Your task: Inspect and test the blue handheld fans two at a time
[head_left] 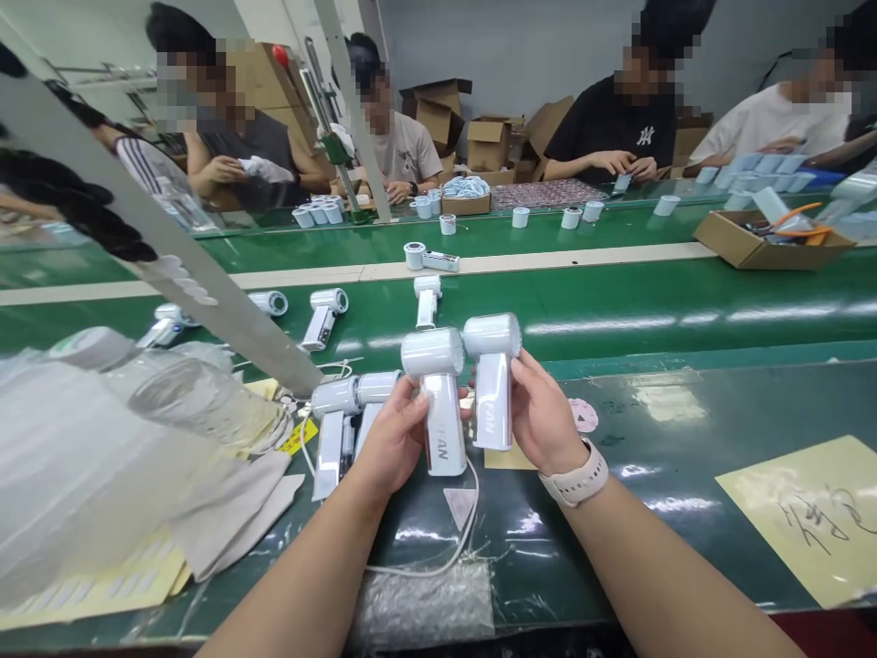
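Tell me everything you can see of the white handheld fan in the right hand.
The white handheld fan looks like glossy plastic. It has a ribbed, drum-shaped head set crosswise on top and a flat, straight handle below with grey lettering running along it. It is held upright above the dark green table. The right hand grips the handle from its right side. Its head sits close beside the second fan in the left hand; whether they touch is unclear.

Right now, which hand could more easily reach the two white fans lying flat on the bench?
Probably the left. The left hand, gripping the first fan, sits right beside the lying fans; the right hand, gripping the second fan, is farther off. Both hands are full, though.
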A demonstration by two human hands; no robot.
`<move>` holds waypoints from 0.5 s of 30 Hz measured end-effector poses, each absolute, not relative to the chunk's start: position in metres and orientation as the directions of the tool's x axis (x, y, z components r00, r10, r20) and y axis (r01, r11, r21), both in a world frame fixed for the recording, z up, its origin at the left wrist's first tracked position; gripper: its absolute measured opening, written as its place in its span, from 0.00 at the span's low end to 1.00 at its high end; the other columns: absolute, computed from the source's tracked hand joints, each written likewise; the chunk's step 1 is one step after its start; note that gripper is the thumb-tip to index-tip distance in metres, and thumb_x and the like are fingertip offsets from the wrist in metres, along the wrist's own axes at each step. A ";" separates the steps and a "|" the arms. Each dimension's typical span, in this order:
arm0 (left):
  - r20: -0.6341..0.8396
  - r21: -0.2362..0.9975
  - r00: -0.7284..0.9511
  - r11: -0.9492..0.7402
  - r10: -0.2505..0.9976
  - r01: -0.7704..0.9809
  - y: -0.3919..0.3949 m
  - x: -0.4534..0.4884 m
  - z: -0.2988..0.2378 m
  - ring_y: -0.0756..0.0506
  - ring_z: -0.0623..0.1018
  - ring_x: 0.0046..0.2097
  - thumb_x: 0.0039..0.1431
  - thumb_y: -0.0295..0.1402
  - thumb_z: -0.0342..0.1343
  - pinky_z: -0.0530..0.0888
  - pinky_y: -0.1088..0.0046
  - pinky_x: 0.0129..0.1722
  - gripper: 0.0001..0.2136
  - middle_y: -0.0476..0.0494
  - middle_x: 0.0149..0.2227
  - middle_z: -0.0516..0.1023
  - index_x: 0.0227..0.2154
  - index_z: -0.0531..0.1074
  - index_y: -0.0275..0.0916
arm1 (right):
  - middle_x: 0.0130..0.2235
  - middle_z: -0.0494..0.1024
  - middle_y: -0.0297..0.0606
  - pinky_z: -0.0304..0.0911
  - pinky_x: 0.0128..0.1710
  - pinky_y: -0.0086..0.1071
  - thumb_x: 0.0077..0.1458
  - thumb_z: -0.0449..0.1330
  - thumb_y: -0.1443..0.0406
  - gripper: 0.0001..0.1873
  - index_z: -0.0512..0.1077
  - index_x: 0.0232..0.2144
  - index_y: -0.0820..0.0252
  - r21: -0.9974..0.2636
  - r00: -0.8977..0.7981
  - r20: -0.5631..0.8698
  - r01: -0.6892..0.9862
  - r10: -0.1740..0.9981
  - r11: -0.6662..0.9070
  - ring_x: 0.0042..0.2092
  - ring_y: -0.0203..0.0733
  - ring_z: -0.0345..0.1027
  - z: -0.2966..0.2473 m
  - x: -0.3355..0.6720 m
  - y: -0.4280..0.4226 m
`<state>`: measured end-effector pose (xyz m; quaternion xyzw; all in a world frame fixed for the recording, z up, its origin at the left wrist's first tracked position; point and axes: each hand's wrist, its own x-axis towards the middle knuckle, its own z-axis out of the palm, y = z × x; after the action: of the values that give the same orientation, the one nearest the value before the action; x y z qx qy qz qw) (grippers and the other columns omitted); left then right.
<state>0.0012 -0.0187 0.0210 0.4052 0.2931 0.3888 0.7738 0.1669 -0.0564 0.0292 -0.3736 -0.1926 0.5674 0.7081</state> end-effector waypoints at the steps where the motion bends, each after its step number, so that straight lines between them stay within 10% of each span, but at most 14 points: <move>1: -0.135 0.866 0.513 0.353 0.848 -0.355 -0.019 0.000 0.021 0.41 0.83 0.34 0.46 0.46 0.70 0.77 0.68 0.29 0.25 0.46 0.37 0.82 0.42 0.66 0.43 | 0.36 0.81 0.35 0.72 0.35 0.39 0.52 0.65 0.58 0.18 0.73 0.46 0.53 -0.755 0.267 -0.157 -0.653 0.951 0.059 0.36 0.45 0.75 0.030 0.166 -0.057; 8: 0.021 0.979 0.481 0.079 0.877 -0.187 -0.027 -0.010 0.035 0.45 0.80 0.35 0.53 0.47 0.65 0.74 0.71 0.34 0.21 0.48 0.33 0.80 0.37 0.61 0.42 | 0.39 0.81 0.36 0.73 0.40 0.43 0.55 0.61 0.59 0.14 0.71 0.44 0.54 -0.893 0.227 -0.027 -0.443 0.973 0.079 0.41 0.48 0.76 0.022 0.163 -0.071; 15: 0.507 0.785 0.540 -0.618 0.672 0.031 -0.025 -0.026 0.047 0.38 0.76 0.57 0.52 0.35 0.65 0.58 0.53 0.66 0.16 0.41 0.50 0.81 0.44 0.74 0.43 | 0.54 0.77 0.41 0.57 0.64 0.57 0.50 0.71 0.65 0.29 0.65 0.51 0.49 -0.841 0.034 0.537 0.102 0.843 0.531 0.62 0.55 0.65 0.031 0.171 -0.087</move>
<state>-0.0262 -0.0251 0.0468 0.7926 0.2217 0.4253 0.3765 0.1709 -0.0866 0.0312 -0.3779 -0.6255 0.3026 0.6119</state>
